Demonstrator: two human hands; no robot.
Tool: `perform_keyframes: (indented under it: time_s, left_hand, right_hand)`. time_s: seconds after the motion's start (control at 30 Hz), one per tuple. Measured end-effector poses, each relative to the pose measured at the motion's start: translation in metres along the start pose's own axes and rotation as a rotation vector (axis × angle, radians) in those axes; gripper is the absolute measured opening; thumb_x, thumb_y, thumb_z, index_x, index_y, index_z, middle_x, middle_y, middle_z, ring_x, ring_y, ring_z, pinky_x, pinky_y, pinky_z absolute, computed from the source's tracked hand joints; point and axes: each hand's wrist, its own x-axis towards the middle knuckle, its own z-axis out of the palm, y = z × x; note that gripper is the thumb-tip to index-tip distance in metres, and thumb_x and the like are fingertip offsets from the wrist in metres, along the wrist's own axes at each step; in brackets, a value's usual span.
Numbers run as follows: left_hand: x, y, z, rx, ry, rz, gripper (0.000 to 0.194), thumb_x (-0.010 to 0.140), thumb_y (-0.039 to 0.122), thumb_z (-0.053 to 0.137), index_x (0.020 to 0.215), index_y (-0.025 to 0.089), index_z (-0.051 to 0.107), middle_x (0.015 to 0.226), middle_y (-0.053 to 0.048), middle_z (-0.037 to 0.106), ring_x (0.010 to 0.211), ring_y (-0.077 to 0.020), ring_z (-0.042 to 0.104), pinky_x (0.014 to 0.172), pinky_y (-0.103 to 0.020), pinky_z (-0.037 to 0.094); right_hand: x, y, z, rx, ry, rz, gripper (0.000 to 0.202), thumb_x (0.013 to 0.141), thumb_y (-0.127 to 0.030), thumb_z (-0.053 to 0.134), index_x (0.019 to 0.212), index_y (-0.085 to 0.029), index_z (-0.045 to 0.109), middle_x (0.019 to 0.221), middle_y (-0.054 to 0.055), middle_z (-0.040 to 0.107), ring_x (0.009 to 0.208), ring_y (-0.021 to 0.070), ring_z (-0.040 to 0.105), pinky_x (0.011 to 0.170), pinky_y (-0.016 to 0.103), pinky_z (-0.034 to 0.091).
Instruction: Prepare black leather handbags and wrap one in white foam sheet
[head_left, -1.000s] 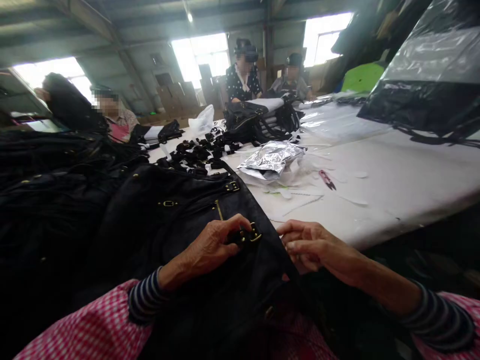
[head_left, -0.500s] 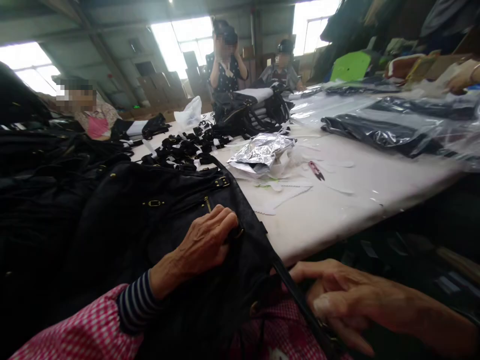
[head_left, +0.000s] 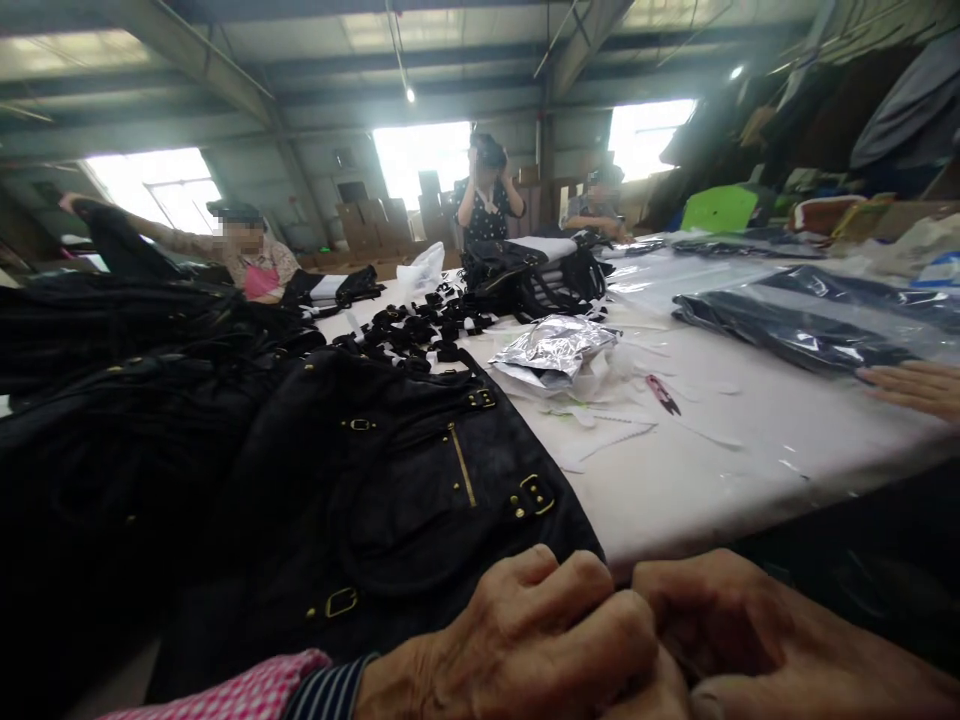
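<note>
Head view: black bag [head_left: 412, 500] lies flat, zipper [head_left: 462, 466] slanting away leftward; hands [head_left: 540, 635] curl close, their hold hidden.

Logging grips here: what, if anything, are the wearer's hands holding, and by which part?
Cannot be told: the left hand and right hand are close together near the black buckled bag, with any grip hidden.

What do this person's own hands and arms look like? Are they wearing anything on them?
The left hand and right hand are human, with no gloves. The left arm has a pink-and-white checked sleeve and, at the wrist, a dark cuff with thin pale stripes. No sleeve shows on the right. No cables are visible on either.
</note>
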Motion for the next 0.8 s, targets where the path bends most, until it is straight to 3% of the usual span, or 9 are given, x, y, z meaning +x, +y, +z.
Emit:
perform_keyframes:
  time_s: [0.07, 0.2, 0.37, 0.6, 0.7, 0.8]
  left_hand:
    - [-0.009, 0.0, -0.003, 0.001, 0.028, 0.026, 0.015, 0.102, 0.019, 0.052, 0.094, 0.016, 0.065, 0.088, 0.001, 0.065, 0.073, -0.0111, 0.053, 0.062, -0.029, 0.04]
    - [-0.022, 0.006, -0.016, 0.05, -0.069, 0.029, 0.017, 0.102, 0.026, 0.054, 0.102, 0.021, 0.07, 0.105, -0.001, 0.07, 0.096, -0.0175, 0.061, 0.081, -0.03, 0.051]
    - [-0.028, 0.003, -0.017, 0.078, -0.025, 0.192, 0.023, 0.101, 0.02, 0.051, 0.108, 0.017, 0.073, 0.111, -0.003, 0.071, 0.1, -0.0197, 0.065, 0.076, -0.029, 0.055]
    - [-0.031, 0.003, -0.007, 0.146, -0.046, 0.215, 0.03, 0.104, 0.022, 0.044, 0.103, 0.016, 0.073, 0.102, -0.003, 0.072, 0.091, -0.0162, 0.064, 0.067, -0.028, 0.055]
    - [-0.029, 0.003, -0.005, 0.207, -0.125, 0.263, 0.023, 0.097, 0.009, 0.052, 0.107, 0.016, 0.071, 0.104, -0.002, 0.071, 0.092, -0.0149, 0.062, 0.071, -0.025, 0.055]
    - [-0.019, 0.001, -0.008, 0.175, -0.19, 0.299, 0.016, 0.092, 0.005, 0.059, 0.099, 0.014, 0.07, 0.095, -0.002, 0.069, 0.082, -0.0134, 0.061, 0.068, -0.023, 0.054]
  right_hand:
    - [0.003, -0.005, 0.0, 0.009, 0.011, 0.028, 0.041, 0.082, -0.047, 0.075, 0.105, -0.014, 0.068, 0.079, 0.001, 0.061, 0.062, 0.0082, 0.051, 0.049, 0.014, 0.037]
    - [0.006, -0.003, -0.002, 0.005, -0.014, 0.003, 0.039, 0.087, -0.046, 0.072, 0.104, -0.011, 0.067, 0.065, -0.004, 0.055, 0.048, 0.0041, 0.042, 0.043, 0.014, 0.034]
    - [0.004, 0.0, 0.006, -0.071, 0.122, 0.04, 0.026, 0.09, -0.037, 0.069, 0.098, -0.012, 0.07, 0.074, -0.001, 0.061, 0.054, 0.0052, 0.047, 0.048, 0.015, 0.037]
    - [-0.009, 0.008, 0.011, -0.659, 0.272, -0.153, 0.02, 0.097, -0.034, 0.061, 0.101, -0.02, 0.075, 0.086, 0.0, 0.071, 0.077, 0.0118, 0.063, 0.071, 0.021, 0.047]
    - [-0.007, 0.021, -0.002, -0.889, 0.424, -0.218, 0.02, 0.097, -0.03, 0.058, 0.1, -0.019, 0.074, 0.082, 0.001, 0.072, 0.072, 0.0121, 0.063, 0.069, 0.022, 0.045]
    - [0.013, 0.026, -0.025, -0.93, 0.545, -0.226, 0.021, 0.096, -0.029, 0.056, 0.092, -0.018, 0.072, 0.078, 0.001, 0.071, 0.069, 0.0126, 0.062, 0.067, 0.023, 0.044]
